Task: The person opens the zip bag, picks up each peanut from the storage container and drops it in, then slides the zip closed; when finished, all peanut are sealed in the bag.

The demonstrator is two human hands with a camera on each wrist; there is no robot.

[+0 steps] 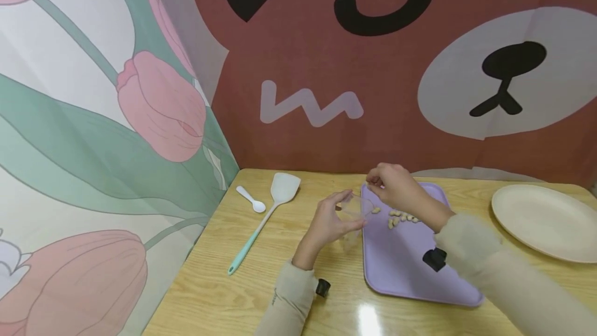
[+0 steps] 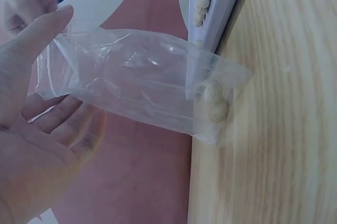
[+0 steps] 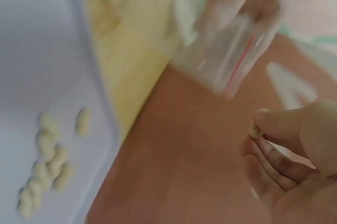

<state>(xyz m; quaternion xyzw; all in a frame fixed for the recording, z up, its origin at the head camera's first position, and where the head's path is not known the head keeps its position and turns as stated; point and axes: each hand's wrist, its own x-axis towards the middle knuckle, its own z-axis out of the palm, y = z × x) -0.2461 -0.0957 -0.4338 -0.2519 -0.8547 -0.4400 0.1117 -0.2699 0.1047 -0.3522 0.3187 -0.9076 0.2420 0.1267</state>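
Two hands, one bag, one pinched peanut

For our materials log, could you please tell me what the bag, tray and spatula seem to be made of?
The bag looks like thin glossy plastic film: see-through, bright highlights. The tray is probably matte plastic: even purple, raised rim. The spatula may be silicone or plastic: smooth white head, mint handle.

Plate: we lose its right rim past the head view's edge.
Clear bag: blurred for us, right wrist view.
Pinched peanut: mostly hidden from us by the right hand.
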